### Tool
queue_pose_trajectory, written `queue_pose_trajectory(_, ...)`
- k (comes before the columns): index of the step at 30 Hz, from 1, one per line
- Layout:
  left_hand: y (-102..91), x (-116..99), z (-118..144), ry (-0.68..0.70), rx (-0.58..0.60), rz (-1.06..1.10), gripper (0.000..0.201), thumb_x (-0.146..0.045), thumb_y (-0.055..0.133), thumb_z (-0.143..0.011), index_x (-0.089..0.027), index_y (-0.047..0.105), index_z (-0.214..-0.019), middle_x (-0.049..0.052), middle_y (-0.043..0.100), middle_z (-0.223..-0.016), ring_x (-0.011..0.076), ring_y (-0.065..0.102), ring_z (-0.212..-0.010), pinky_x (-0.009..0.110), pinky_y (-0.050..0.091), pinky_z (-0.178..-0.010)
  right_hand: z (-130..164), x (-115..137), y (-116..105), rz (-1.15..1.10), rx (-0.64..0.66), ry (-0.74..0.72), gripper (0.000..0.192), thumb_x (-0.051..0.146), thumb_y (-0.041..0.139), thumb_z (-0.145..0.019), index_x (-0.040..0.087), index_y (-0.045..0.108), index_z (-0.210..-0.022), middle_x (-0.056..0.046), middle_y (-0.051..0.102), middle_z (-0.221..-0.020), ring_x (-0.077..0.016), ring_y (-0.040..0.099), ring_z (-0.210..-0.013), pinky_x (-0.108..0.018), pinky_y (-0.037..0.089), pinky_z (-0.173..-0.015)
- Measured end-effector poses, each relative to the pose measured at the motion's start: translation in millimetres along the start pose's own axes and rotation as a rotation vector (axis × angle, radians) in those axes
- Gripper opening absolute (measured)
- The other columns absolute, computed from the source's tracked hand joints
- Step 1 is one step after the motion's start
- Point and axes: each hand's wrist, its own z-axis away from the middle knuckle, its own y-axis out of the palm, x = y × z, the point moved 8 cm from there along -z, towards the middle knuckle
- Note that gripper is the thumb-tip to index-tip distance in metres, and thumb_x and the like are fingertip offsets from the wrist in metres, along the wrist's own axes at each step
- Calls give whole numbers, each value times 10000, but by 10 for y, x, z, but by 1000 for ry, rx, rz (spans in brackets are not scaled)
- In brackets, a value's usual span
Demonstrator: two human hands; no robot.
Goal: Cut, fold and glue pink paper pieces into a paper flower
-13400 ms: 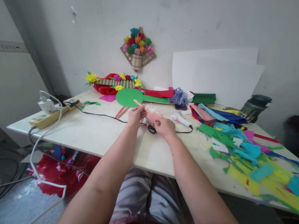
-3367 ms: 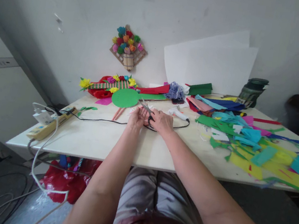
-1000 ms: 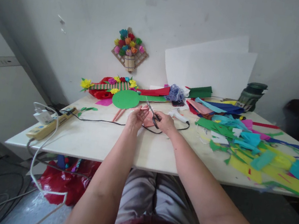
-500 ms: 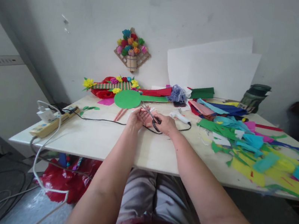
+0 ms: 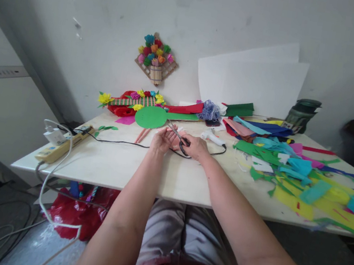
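Head view: at centre frame, the right hand (image 5: 195, 147) grips black-handled scissors (image 5: 180, 140), blades angled toward the left hand (image 5: 163, 139), whose fingers curl around a small pink paper piece (image 5: 176, 141) just above the table (image 5: 114, 165). The blades sit close to those fingertips, so a hurried snip could nick them; the black cord (image 5: 121, 143) under the hands could get cut.

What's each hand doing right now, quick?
Left hand: closed on the pink paper piece.
Right hand: closed on the scissors.
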Motion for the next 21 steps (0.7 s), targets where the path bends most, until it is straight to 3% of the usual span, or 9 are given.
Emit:
queue_pose_trajectory(8, 4, 5, 27, -24, -33, -18, 181, -70, 437, -836, -89, 611, -791, 128, 718, -868, 183, 671, -942, 257, 508, -869, -1, 18, -13, 9, -4, -2, 340, 448, 552, -756, 275, 657, -1029, -18, 720, -899, -213, 652, -810, -276, 417, -658)
queue_pose_trajectory(14, 18, 9, 40, -30, -36, -15, 205, -59, 415, -846, -82, 616, -815, 91, 703, -714, 154, 696, -759, 226, 533, -777, -11, 12, -5, -3, -20, -12, 314, 390, 541, -762, 277, 662, -1029, -16, 718, -890, -211, 648, -798, -276, 417, -653)
queue_pose_trajectory(21, 14, 17, 38, -39, -35, -7, 212, -56, 404, -854, -77, 614, -879, 80, 695, -685, 134, 688, -672, 203, 541, -704, -32, -18, -2, -14, -32, -4, 344, 357, 557, -752, 293, 661, -1073, -11, 722, -907, -212, 650, -812, -274, 424, -658)
